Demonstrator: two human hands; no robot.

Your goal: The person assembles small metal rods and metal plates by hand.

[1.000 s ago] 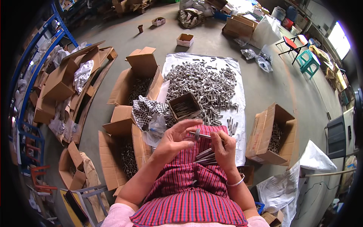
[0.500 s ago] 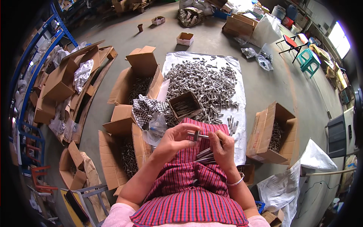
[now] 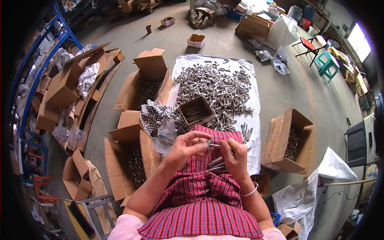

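Cardboard dominates your left side: at nine o'clock sit open brown cartons (image 3: pixel 132 176), dull and creased, holding grey metal pieces, with a crumpled black-and-white checked cloth (image 3: pixel 154 114) on the edge of one of them. Just beside that cloth, a clear plastic bag (image 3: pixel 166 138) bunches up close to your left hand (image 3: pixel 185 149).

That hand is curled, its fingertips pinching the washer end of a thin shiny metal bolt (image 3: pixel 216 146). The bolt lies near level, its long axis running from nine o'clock to three o'clock, and it bridges both hands at the centre, above your striped red lap cloth (image 3: pixel 200 200).

Your right hand (image 3: pixel 237 160) closes on the bolt's other end while also gripping a bundle of similar bolts (image 3: pixel 216 165) that fans out toward eight o'clock.

At twelve o'clock, a small open box (image 3: pixel 196 113) of neatly laid bolts rests on a white sheet (image 3: pixel 256 148), with a big loose heap of bolts (image 3: pixel 218 88) behind it, bright and jumbled. A few upright bolts (image 3: pixel 246 132) stand near your right fingers.

At three o'clock another open carton (image 3: pixel 288 142) holds more metal parts, and white sacking (image 3: pixel 308 196) lies crumpled at four o'clock.
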